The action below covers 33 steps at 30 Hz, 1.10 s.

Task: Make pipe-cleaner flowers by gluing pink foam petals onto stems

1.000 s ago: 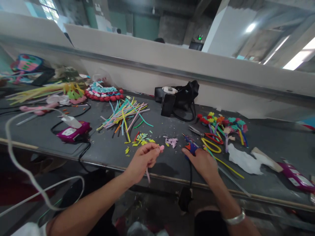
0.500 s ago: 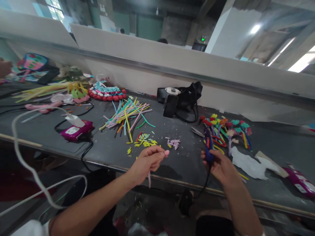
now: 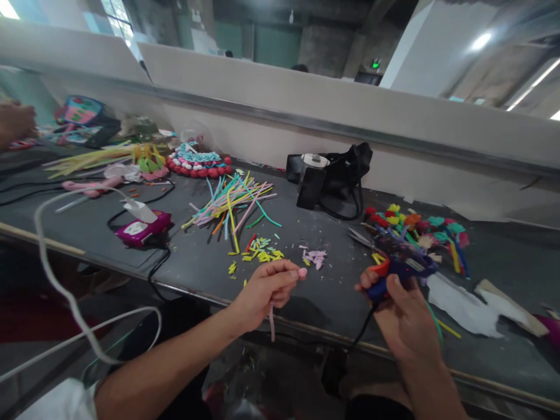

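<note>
My left hand [image 3: 268, 290] was closed in a loose pinch, thumb and forefinger gripping a pink fuzzy strip [image 3: 302, 272]. Its small rounded tip poked out just past my fingertips, above the near part of the table [image 3: 199, 265], and a pale tail hung down below my fist; the middle of it was hidden in my fingers. My right hand [image 3: 409, 318] was wrapped around a blue glue gun [image 3: 405, 268], holding it raised over the table, well apart from the strip. A black cord [image 3: 362, 329] ran down from the gun toward the table's edge, and I could not make out its nozzle clearly.

Behind the gun, scissors [image 3: 361, 238] lay with their blades showing, the handles partly covered from my view. A bunch of colourful fuzzy flowers [image 3: 396, 217] lay just beyond, and a crumpled white tissue [image 3: 464, 306] was to the right of my right hand. Between my hands, farther back, was a little heap of lilac snippets [image 3: 315, 258], with yellow snippets [image 3: 270, 256] to its left. Behind those, a loose pile of coloured strips [image 3: 231, 201] lay spread on the table.
</note>
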Tool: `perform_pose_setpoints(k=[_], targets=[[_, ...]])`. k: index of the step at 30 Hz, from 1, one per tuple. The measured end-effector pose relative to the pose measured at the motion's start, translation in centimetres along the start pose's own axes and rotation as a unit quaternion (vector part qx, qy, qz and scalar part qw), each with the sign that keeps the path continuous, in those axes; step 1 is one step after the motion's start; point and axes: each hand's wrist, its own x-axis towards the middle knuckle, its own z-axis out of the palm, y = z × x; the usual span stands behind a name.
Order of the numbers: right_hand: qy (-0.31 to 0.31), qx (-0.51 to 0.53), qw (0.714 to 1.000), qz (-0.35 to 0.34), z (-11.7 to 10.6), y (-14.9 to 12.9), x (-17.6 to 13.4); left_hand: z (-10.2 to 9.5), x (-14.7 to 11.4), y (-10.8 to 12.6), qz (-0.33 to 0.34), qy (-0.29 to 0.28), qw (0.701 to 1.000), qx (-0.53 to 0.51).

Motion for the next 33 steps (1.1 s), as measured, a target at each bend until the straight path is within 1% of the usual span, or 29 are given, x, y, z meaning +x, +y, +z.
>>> perform_pose_setpoints(k=[3, 4, 6, 8, 9, 14, 17, 19, 20, 24, 26, 30, 33], targets=[[-0.010, -0.006, 1.000, 0.003, -0.5, 0.1, 0.4, 0.1, 0.0, 0.1, -0.009, 0.002, 1.000, 0.000], [-0.001, -0.023, 1.000, -0.013, -0.7, 0.3, 0.4, 0.1, 0.1, 0.1, -0.011, 0.001, 1.000, 0.003], [0.026, -0.087, 0.993, -0.072, -1.1, 0.6, 0.2, 0.2, 0.2, 0.1, -0.013, 0.002, 1.000, 0.011], [0.032, -0.147, 0.983, -0.106, -1.3, 1.0, 0.0, 0.2, 0.4, 0.1, -0.014, 0.008, 1.000, 0.014], [0.026, -0.165, 0.981, -0.103, -1.3, 1.2, -0.2, 0.2, 0.5, 0.0, -0.015, 0.012, 1.000, 0.015], [0.005, -0.194, 0.980, -0.033, -0.4, 1.6, -1.0, 0.5, 0.9, 0.1, -0.028, 0.029, 0.999, 0.011], [0.012, -0.264, 0.964, -0.010, -0.5, 1.9, -2.0, 0.8, 1.0, 0.3, -0.028, 0.029, 0.999, 0.011], [0.023, -0.320, 0.947, -0.015, -1.0, 1.9, -2.7, 0.9, 1.0, 0.4, -0.029, 0.030, 0.999, 0.018], [0.016, -0.341, 0.940, -0.029, -1.3, 1.9, -2.9, 1.0, 1.0, 0.5, -0.028, 0.034, 0.999, 0.022], [-0.051, -0.379, 0.919, -0.097, -1.9, 1.3, -3.1, 1.1, 1.0, 0.4, -0.033, 0.056, 0.997, 0.031], [-0.058, -0.387, 0.913, -0.113, -1.5, 0.9, -3.0, 1.1, 1.0, 0.4, -0.035, 0.060, 0.997, 0.036], [-0.071, -0.376, 0.914, -0.135, -0.2, 0.6, -3.0, 1.1, 1.1, 0.3, -0.022, 0.062, 0.996, 0.053], [-0.081, -0.385, 0.908, -0.147, 0.3, 0.5, -3.3, 1.1, 1.1, 0.3, -0.014, 0.063, 0.996, 0.064]])
